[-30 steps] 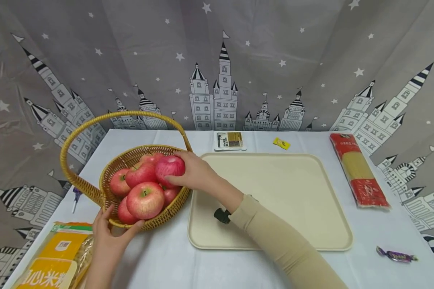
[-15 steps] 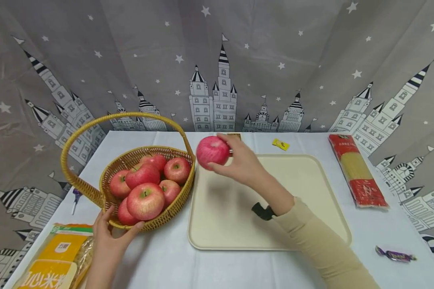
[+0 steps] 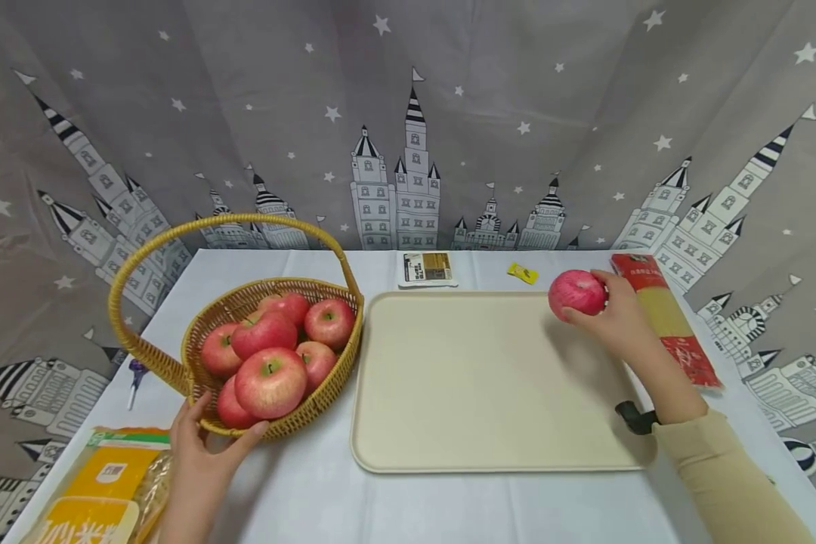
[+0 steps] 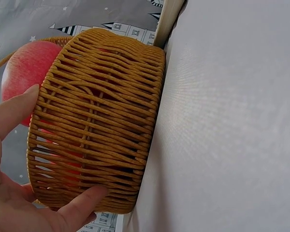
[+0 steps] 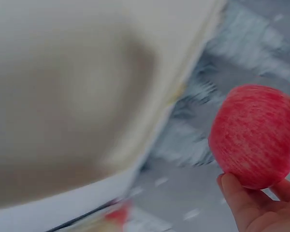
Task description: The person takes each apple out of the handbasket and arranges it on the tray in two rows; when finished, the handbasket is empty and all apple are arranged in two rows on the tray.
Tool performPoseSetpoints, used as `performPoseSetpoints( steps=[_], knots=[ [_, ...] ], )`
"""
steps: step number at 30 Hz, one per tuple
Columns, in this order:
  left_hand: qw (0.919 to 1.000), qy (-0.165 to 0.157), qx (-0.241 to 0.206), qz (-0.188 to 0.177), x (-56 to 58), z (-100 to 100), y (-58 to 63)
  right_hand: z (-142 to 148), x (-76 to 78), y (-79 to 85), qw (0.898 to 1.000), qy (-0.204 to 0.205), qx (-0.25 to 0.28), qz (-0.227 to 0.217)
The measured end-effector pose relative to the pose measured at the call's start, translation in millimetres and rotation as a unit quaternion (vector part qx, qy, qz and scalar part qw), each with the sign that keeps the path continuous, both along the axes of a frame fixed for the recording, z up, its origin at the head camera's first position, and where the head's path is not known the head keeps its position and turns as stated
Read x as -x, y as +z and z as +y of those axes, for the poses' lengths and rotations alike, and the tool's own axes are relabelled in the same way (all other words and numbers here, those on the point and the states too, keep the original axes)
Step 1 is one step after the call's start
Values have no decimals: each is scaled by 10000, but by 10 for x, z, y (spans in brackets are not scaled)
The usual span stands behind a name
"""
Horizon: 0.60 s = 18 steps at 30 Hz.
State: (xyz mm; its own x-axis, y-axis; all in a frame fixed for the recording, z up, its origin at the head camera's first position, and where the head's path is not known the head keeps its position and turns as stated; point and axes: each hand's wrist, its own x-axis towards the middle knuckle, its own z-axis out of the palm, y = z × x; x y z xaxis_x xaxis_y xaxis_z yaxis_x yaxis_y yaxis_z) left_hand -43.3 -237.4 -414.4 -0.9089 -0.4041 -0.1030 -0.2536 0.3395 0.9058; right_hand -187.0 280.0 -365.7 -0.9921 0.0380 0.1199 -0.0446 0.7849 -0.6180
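Note:
My right hand [image 3: 615, 317] grips a red apple [image 3: 576, 293] above the far right corner of the beige tray [image 3: 476, 378]. In the right wrist view the apple [image 5: 256, 135] sits between thumb and fingers. On the left stands a wicker basket [image 3: 326, 397] with a tall arched handle and several red apples [image 3: 272, 381] inside. My left hand [image 3: 204, 453] holds the basket's near side. The left wrist view has the thumb at the rim of the basket [image 4: 96, 121] and fingers spread along its woven wall.
Behind the tray lie a flat white-and-brown packet [image 3: 427, 269] and a small yellow sweet [image 3: 523, 273]. A red noodle packet [image 3: 673, 325] lies right of the tray, partly behind my arm. At left are a purple lollipop [image 3: 136, 372] and a yellow food bag [image 3: 102, 483].
My right hand has lifted the apple out of the basket and carried it rightward across the tray to its far right corner. My left hand has stayed on the basket.

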Motion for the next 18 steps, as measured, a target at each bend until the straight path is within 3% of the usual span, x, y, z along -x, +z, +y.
performPoseSetpoints(
  steps=[8,18],
  knots=[
    [10000,13,-35,-87,13,7,18,339,135,-346,9989,-252,-183,-358],
    [9998,37,-47,-165,12,12,17,353,264,-458,9983,-363,-361,-270]
  ],
)
